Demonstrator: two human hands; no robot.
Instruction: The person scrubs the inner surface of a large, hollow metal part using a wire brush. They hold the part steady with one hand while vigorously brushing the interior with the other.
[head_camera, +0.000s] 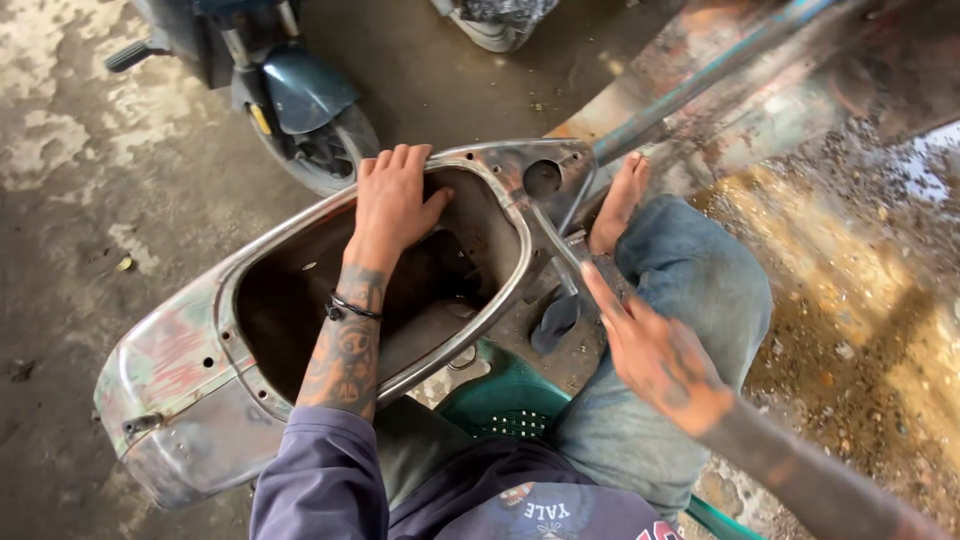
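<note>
Inside the scooter shell (190, 380), left hand (392, 205); right hand (655, 355) blurred

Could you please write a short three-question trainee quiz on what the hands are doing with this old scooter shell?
1. True or false: the left hand rests flat on the far rim of the worn, paint-stripped metal scooter body shell.
2. What does the right hand grip: A) a slim metal hand tool, B) a rag, C) nothing?
3. What is the green plastic thing under the shell?

Key: 1 true; 2 A; 3 apparently a stool.
</note>
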